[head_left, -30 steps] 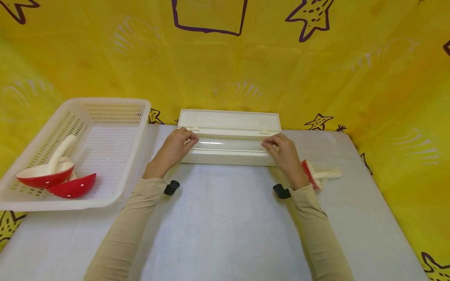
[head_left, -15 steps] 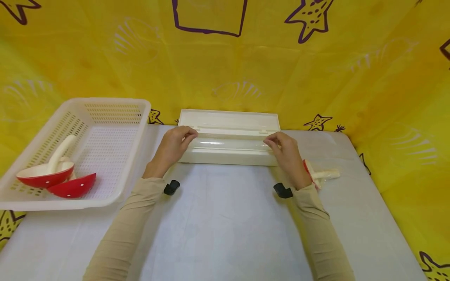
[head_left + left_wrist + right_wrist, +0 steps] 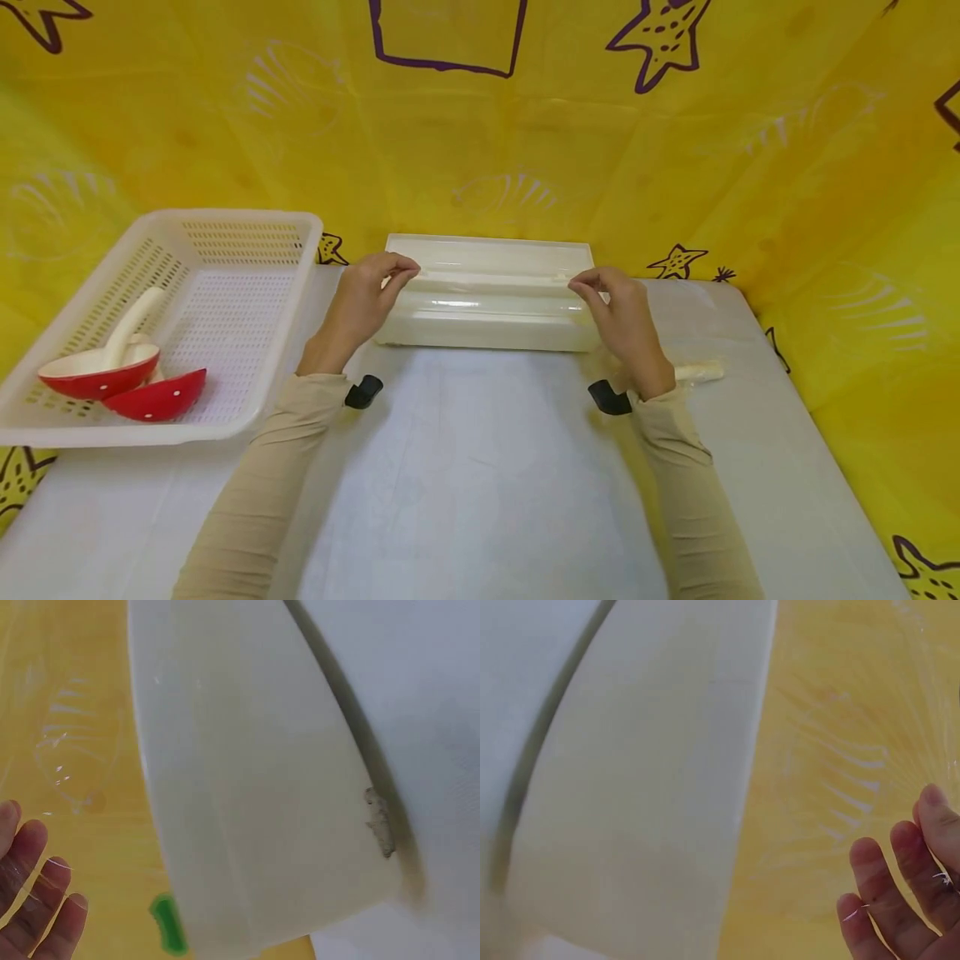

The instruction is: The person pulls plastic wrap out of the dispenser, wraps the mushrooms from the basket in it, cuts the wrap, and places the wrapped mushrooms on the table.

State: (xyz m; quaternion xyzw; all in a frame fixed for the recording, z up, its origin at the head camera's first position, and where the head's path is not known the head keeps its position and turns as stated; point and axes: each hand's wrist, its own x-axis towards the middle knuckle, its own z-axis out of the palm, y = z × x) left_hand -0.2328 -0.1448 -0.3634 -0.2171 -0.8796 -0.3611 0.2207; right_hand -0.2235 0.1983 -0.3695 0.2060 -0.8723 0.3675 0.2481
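Note:
A white cling film dispenser [image 3: 487, 335] sits at the back of the table, its lid [image 3: 487, 252] raised behind it. My left hand [image 3: 360, 300] pinches one side of a clear sheet of cling film between thumb and forefinger, just above the dispenser's left end. At the right end, my right hand [image 3: 624, 321] pinches the other side the same way. The cling film [image 3: 855, 765] stretches between the hands, with creases fanning from the right fingertips. In the left wrist view, the film [image 3: 75, 757] shows as faint glints beyond the dispenser, and a green piece [image 3: 168, 924] shows at its edge.
On the left stands a white slotted basket [image 3: 292, 333] holding red ladles [image 3: 161, 398] with white dots and cream handles. Beside my right wrist, a cream handle [image 3: 699, 372] in clear wrap lies on the table. A yellow patterned cloth [image 3: 480, 150] hangs behind.
Both hands have risen and drawn slightly apart, pulling the cling film up from the dispenser. My right hand now covers the red part of the wrapped item on the right.

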